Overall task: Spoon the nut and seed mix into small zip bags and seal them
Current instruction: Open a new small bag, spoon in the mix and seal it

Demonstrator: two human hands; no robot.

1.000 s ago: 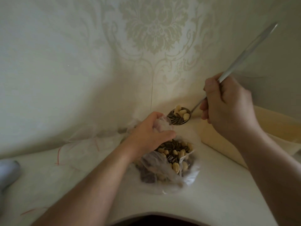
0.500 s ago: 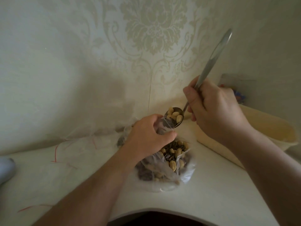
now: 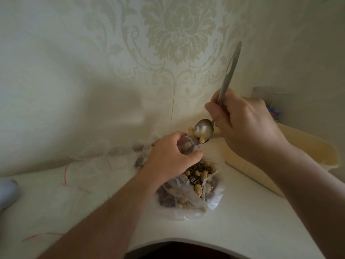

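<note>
The right hand (image 3: 246, 126) is gripping the long grey metal spoon (image 3: 203, 130) by its handle, tilting its bowl over the small clear plastic zip bag (image 3: 186, 144). The left hand (image 3: 171, 156) is pinching this bag's mouth, above the large clear bag of peanuts and sunflower seeds (image 3: 197, 182) on the white table (image 3: 242, 221).

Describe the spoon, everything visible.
The spoon looks like plain grey metal, with a long slim handle widening at its top end, where a pale elongated mark shows. The right hand grips the handle low, near the bowl, fingers curled round it. The handle points up, leaning right; the bowl is tipped down toward the mouth of the small bag pinched by the left hand. A few pale nuts are sliding off the bowl's lower edge.
</note>
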